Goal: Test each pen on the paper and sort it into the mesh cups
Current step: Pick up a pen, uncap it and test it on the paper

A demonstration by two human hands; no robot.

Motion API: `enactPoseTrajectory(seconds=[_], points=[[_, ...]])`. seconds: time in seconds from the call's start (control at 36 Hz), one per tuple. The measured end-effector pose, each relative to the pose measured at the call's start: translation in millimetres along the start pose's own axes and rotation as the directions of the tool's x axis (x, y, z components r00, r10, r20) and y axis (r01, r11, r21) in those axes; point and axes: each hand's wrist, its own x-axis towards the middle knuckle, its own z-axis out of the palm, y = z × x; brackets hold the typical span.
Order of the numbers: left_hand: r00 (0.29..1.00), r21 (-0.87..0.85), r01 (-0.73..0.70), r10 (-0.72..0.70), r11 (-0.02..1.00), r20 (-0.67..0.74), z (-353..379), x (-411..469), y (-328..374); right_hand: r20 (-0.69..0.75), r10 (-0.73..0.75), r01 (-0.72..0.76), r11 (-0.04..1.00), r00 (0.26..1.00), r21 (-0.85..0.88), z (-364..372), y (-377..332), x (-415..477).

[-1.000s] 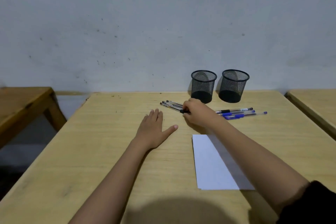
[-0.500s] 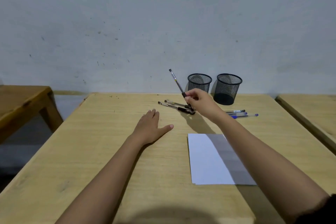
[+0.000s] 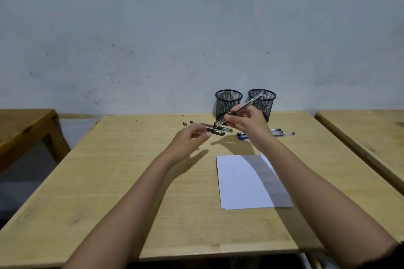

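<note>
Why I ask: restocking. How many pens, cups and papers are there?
Pens: 6 (1 in the right hand, 2 lying left, 3 lying right)
Cups: 2
Paper: 1
Total: 9

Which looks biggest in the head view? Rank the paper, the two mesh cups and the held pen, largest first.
1. Paper, nearest the camera.
2. Left mesh cup and right mesh cup: they look alike, unranked.
3. Held pen, gripped in the right hand.
</note>
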Motion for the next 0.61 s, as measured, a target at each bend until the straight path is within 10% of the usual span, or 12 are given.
enactPoseTrajectory(seconds=[0.5, 0.61], points=[[0.968, 0.059, -0.248, 0.249, 0.967, -0.009, -2, -1, 31, 0.117, 0.020, -0.028, 0.997, 0.993, 0.067, 4, -16, -6], [0.978, 0.012, -0.184, 0.184, 0.983, -0.097, -27, -13, 19, -0.185, 0.045, -0.029, 0.996, 0.982, 0.088, -19, -19, 3]])
